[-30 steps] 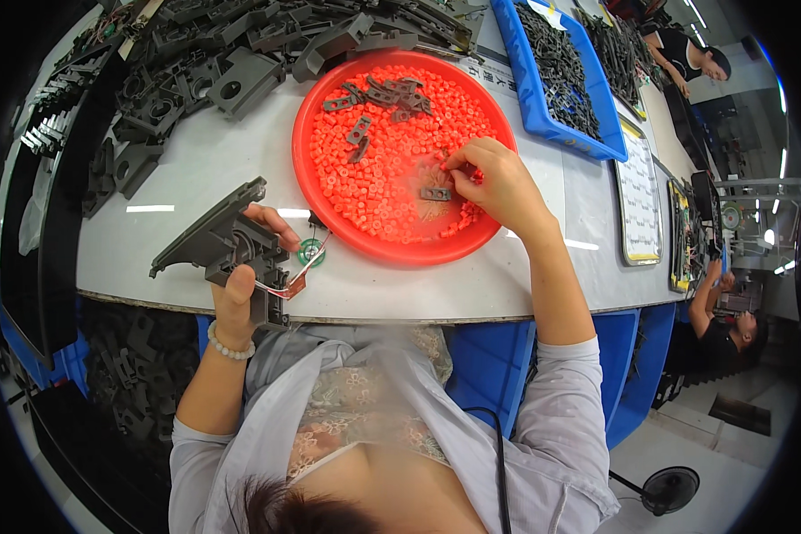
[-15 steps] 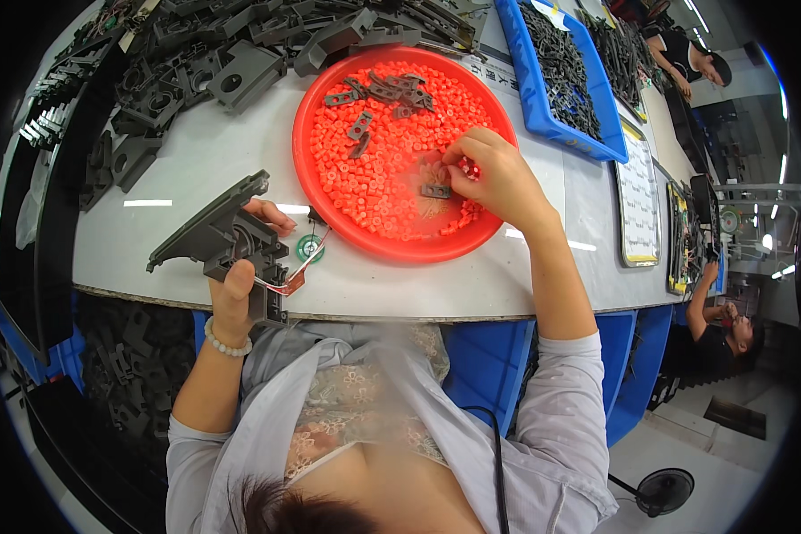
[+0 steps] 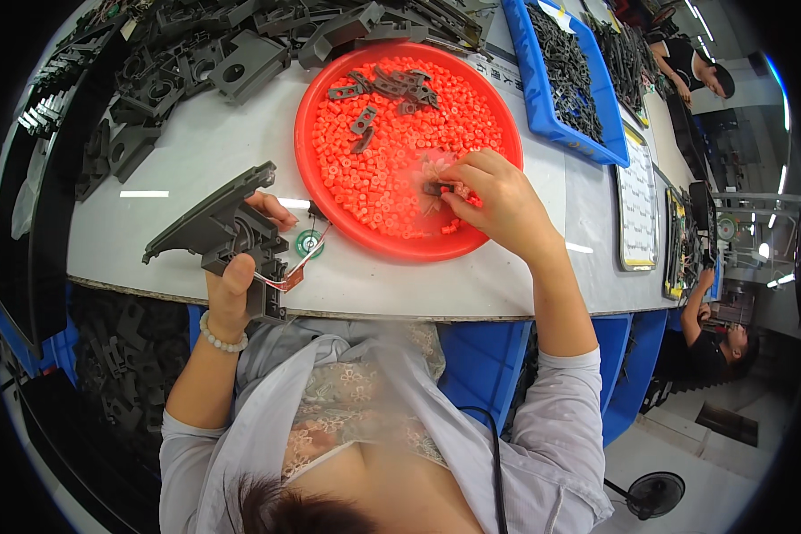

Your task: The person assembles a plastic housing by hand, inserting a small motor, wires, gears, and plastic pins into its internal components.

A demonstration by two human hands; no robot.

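My left hand (image 3: 230, 292) is wrapped round a dark grey plastic housing (image 3: 206, 222), held tilted above the near table edge. From the housing hang thin wires with a small red-brown board (image 3: 291, 278) by a green round disc (image 3: 309, 244). Over the right side of a round red basin (image 3: 304, 151), my right hand (image 3: 505, 198) is closed in a pinch round several small red plastic caps (image 3: 463, 190). A small dark grey clip (image 3: 433, 188) is at its fingertips; the fingers partly hide it. More grey clips (image 3: 400, 86) lie on the red caps in the basin.
Dark grey housings (image 3: 249, 67) are heaped at the far left. A blue bin (image 3: 543, 129) of small black parts stands beyond the basin, right of it a framed sheet (image 3: 636, 200). Blue crates (image 3: 485, 356) stand under the table edge. Two other people are at the right.
My right hand has shifted slightly, and its fingertips have come onto the small grey clip in the basin. The left hand still holds the housing, nearly unmoved.
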